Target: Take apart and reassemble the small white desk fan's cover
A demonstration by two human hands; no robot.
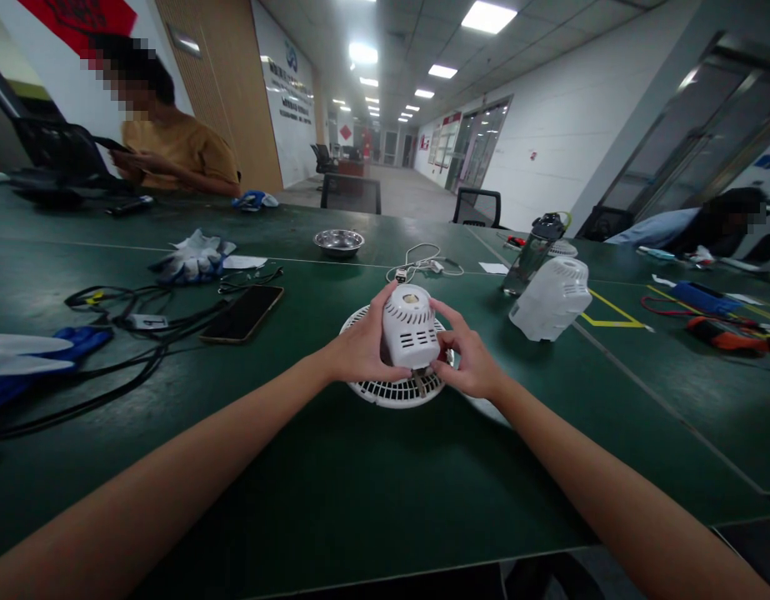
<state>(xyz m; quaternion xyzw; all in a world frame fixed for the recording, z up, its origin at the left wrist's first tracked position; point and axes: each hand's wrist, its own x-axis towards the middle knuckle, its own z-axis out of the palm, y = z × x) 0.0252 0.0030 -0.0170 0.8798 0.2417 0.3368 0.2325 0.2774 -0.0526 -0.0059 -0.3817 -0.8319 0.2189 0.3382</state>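
Note:
A white vented fan motor housing [411, 327] stands over a round white fan grille [394, 395] on the green table. My left hand [367, 337] is wrapped round the housing's left side, thumb along its lower front edge and fingers behind. On the other side, my right hand [469, 354] has its index finger against the housing's upper right and its thumb near the lower right edge. Small metallic parts show under the housing's front edge, but what they are I cannot tell. The far part of the grille is hidden by the housing and my hands.
A white plastic casing [552, 298] and a water bottle [533, 254] stand to the right. Behind lie a white cable [432, 265] and a metal bowl [339, 242]. Leftward are a phone [242, 314], black cables [153, 333] and gloves [194, 257]. Two people sit across the table.

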